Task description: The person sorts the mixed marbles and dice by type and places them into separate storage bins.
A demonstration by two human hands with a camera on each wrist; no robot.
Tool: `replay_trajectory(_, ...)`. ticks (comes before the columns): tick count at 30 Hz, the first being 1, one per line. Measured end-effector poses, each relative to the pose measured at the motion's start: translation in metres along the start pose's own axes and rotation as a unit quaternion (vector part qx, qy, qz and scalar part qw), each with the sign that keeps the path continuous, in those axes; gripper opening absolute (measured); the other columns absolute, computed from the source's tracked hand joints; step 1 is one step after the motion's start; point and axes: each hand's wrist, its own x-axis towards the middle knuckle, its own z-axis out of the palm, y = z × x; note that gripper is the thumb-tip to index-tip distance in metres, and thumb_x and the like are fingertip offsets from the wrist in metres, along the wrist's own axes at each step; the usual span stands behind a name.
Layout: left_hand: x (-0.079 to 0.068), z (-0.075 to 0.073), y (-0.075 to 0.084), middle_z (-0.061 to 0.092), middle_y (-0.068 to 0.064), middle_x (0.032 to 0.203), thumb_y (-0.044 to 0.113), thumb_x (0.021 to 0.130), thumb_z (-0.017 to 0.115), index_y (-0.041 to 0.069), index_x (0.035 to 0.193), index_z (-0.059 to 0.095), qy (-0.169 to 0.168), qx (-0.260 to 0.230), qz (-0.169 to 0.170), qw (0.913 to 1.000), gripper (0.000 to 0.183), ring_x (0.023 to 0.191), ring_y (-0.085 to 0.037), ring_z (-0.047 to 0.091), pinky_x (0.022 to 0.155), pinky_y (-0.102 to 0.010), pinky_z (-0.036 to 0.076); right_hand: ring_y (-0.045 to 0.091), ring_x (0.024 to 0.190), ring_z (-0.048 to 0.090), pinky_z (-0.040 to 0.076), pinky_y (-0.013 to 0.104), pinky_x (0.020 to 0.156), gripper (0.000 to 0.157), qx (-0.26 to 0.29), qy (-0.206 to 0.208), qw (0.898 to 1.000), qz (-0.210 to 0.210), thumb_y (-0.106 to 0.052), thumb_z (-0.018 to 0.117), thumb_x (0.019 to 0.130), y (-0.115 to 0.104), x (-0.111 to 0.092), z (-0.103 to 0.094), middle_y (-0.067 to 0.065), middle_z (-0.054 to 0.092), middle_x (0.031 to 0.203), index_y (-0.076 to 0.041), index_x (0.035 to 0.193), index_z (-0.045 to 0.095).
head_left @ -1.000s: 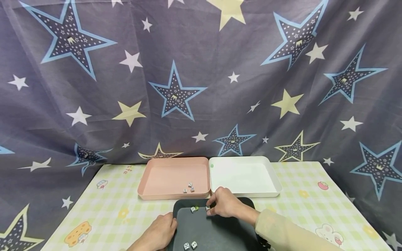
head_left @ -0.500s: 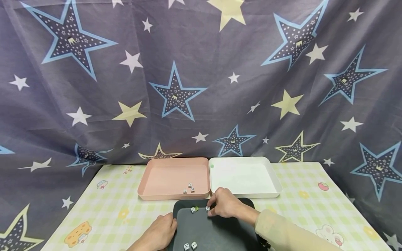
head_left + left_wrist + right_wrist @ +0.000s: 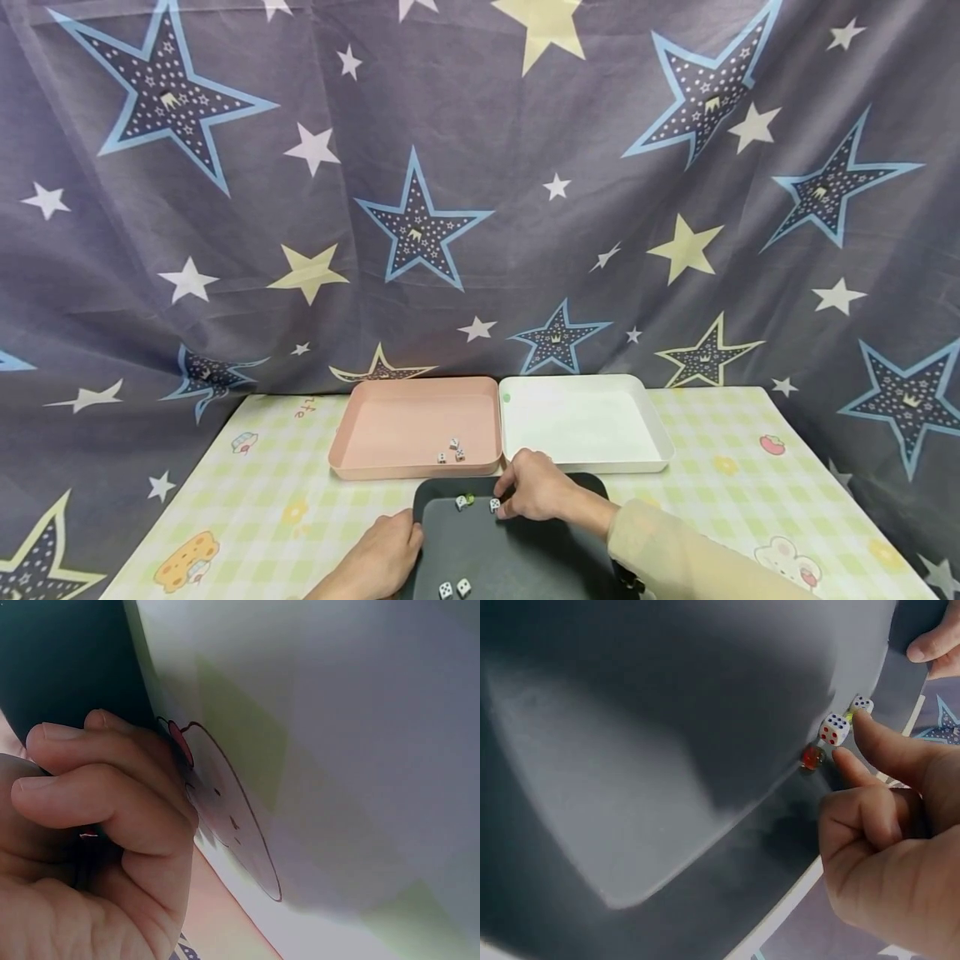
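Note:
My right hand (image 3: 536, 487) reaches over the far edge of the dark grey tray (image 3: 510, 546). Its thumb and index fingertip pinch a white die (image 3: 835, 729), whose red and dark blue pips show in the right wrist view. Beside that die lies a small translucent red piece (image 3: 812, 757). Another white die (image 3: 461, 502) sits left of the hand, touching a small green piece (image 3: 470, 498). Two more white dice (image 3: 454, 588) lie near the tray's front. My left hand (image 3: 382, 554) grips the tray's left rim; its fingers curl in the left wrist view.
Behind the dark tray stand a pink tray (image 3: 412, 417) holding three white dice (image 3: 453, 451) and a white tray (image 3: 577, 417) with a small green piece (image 3: 506, 397) in its far left corner. A star-patterned curtain (image 3: 480, 208) hangs behind the checked tablecloth (image 3: 262, 492).
The die at my right fingertips has shifted slightly towards me and turned to show another face. My left hand stays on the rim, and the other dice have not moved.

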Motion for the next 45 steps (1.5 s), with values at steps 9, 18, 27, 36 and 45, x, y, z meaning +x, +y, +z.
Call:
replay_trajectory(9, 0.002, 0.0, -0.002, 0.056, -0.004, 0.067, 0.019, 0.108, 0.046, 0.01, 0.087, 0.061, -0.001, -0.002, 0.005, 1.0, 0.027, 0.059, -0.017, 0.059, 0.056, -0.037, 0.049, 0.004, 0.06, 0.056, 0.049, 0.024, 0.059, 0.016, -0.004, -0.005, 1.0, -0.007, 0.002, 0.093, 0.073, -0.004, 0.002, 0.006, -0.009, 0.069, 0.065, -0.007, 0.075, 0.08)
replay_trajectory(18, -0.018, -0.015, 0.031, 0.054, -0.005, 0.065, 0.014, 0.107, 0.044, 0.007, 0.086, 0.06, 0.0, -0.007, -0.006, 1.0, 0.027, 0.055, -0.017, 0.057, 0.052, -0.035, 0.048, 0.004, 0.061, 0.057, 0.05, 0.024, 0.057, 0.019, -0.008, -0.01, 1.0, 0.006, 0.0, 0.095, 0.073, -0.007, 0.005, 0.009, -0.009, 0.068, 0.069, -0.009, 0.072, 0.078)
replay_trajectory(27, -0.029, -0.025, 0.051, 0.052, -0.005, 0.063, 0.01, 0.106, 0.044, 0.006, 0.085, 0.059, -0.003, -0.015, 0.0, 0.9999, 0.027, 0.052, -0.016, 0.056, 0.05, -0.032, 0.046, 0.004, 0.06, 0.056, 0.048, 0.024, 0.054, 0.02, -0.01, -0.012, 1.0, 0.007, -0.001, 0.094, 0.074, -0.008, 0.006, 0.01, -0.01, 0.066, 0.065, -0.01, 0.068, 0.077)
replay_trajectory(36, -0.026, -0.021, 0.044, 0.052, -0.003, 0.063, 0.013, 0.107, 0.044, 0.008, 0.085, 0.06, 0.006, -0.006, -0.002, 1.0, 0.027, 0.053, -0.015, 0.055, 0.052, -0.031, 0.046, 0.004, 0.06, 0.058, 0.05, 0.024, 0.055, 0.022, -0.004, -0.018, 1.0, 0.009, -0.003, 0.096, 0.073, -0.007, 0.005, 0.01, -0.012, 0.066, 0.065, -0.011, 0.068, 0.076)
replay_trajectory(45, -0.019, -0.012, 0.03, 0.053, -0.001, 0.062, 0.015, 0.108, 0.045, 0.011, 0.085, 0.06, 0.017, 0.006, 0.006, 0.9998, 0.028, 0.053, -0.014, 0.055, 0.051, -0.032, 0.045, 0.004, 0.06, 0.057, 0.049, 0.024, 0.055, 0.022, -0.01, -0.018, 1.0, 0.007, -0.004, 0.095, 0.074, -0.008, 0.006, 0.012, -0.012, 0.065, 0.065, -0.012, 0.067, 0.076)
